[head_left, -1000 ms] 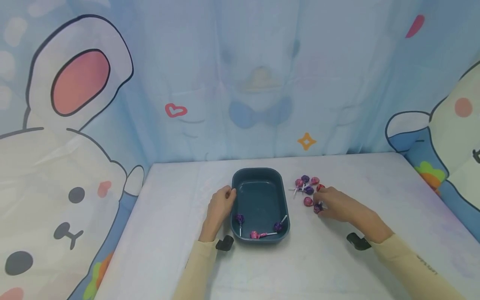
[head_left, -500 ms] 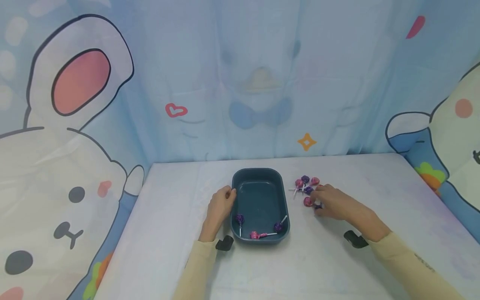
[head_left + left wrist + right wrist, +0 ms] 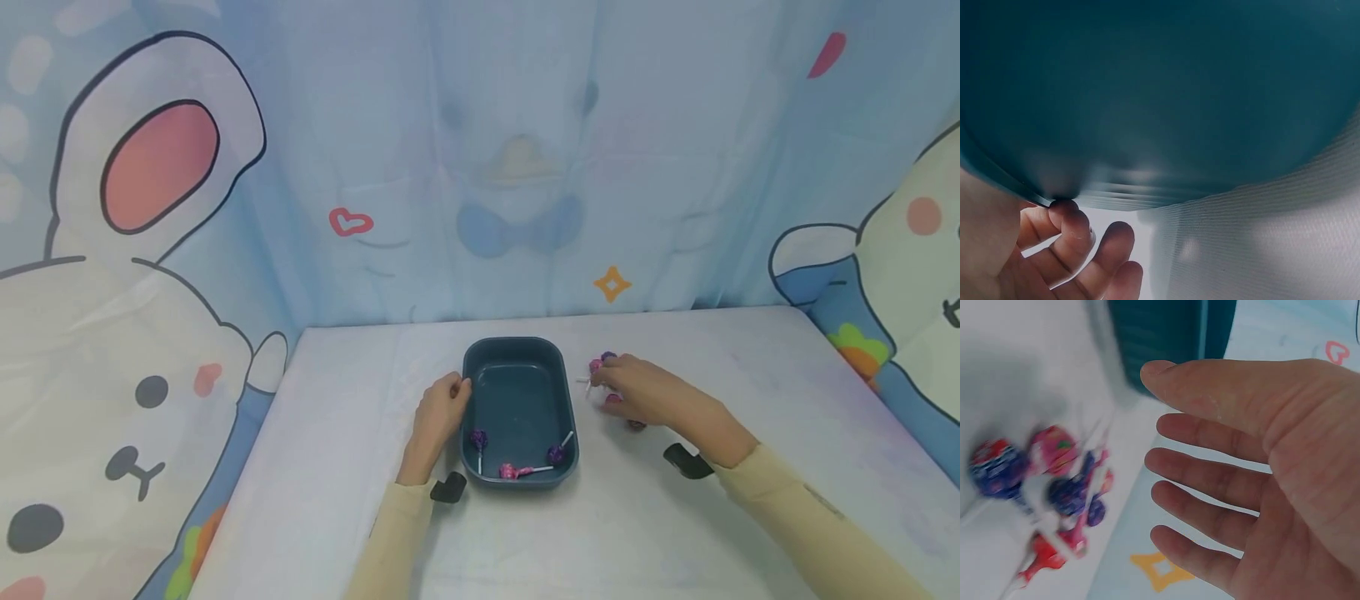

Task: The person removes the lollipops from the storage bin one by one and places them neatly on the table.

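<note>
The left hand (image 3: 438, 411) grips the left wall of the dark teal tray (image 3: 520, 400), its fingers bent at the rim. The tray stands on the white table (image 3: 360, 392), a deep, rounded oblong with its long axis running from the person toward the backdrop (image 3: 390, 150).

Three lollipops lie inside, all at the near end. By the left wall is a purple lollipop (image 3: 479, 439), head away from the person and stick pointing toward them. In the middle, a pink lollipop (image 3: 508, 471) lies crosswise along the near wall, head left, stick pointing right. By the right wall, another purple lollipop (image 3: 556, 454) has its stick slanting away and to the right, up against the wall.

Right of the tray, loose lollipops (image 3: 596, 365) lie clustered on the table, pointing various ways; a couple of white sticks jut out at the cluster's left side. The right hand (image 3: 656, 393) is over them, fingers extended and spread, holding nothing, and hides part of the group. The right wrist view shows pink, blue and red heads there, somewhat blurred.
</note>
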Demonstrator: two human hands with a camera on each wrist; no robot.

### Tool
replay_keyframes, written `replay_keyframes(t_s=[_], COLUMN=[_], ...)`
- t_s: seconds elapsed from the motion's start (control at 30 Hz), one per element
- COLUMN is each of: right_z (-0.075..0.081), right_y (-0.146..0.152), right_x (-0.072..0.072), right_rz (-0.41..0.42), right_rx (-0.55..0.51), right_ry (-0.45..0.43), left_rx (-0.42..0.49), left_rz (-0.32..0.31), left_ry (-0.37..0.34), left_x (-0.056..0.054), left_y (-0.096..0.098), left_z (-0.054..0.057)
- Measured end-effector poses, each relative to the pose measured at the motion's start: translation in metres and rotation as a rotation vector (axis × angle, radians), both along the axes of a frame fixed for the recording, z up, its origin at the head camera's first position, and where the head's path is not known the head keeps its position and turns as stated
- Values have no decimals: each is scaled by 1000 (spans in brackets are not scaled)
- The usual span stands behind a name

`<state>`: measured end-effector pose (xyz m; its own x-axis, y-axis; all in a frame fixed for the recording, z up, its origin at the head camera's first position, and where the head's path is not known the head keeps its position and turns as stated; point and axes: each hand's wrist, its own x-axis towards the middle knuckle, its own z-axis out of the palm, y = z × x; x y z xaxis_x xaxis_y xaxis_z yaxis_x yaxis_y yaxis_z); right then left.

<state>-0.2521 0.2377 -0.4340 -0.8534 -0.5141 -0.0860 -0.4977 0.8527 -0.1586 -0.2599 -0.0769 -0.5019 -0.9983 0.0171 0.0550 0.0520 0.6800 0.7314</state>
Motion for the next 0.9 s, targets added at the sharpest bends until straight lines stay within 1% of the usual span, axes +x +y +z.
replay_keyframes(t_s=[0.27,0.47,0.63,0.73,0.9], right_z=[13,23,31,32,30], right_y=[-27,-48,-68,-80,-100], right_x=[0,-2,-9,-14,-19], right_rz=[73,89,179,223,254], right_rx=[8,58,50,42,52], right_ry=[60,45,66,71,31], left_rx=[6,10,10,12,12], left_rz=[-3,-4,-1,1,-2], left_ry=[0,3,4,-3,-10], left_x=[2,2,2,1,0], left_y=[-1,-1,-2,-2,-1], left_z=[-1,-1,0,0,-1])
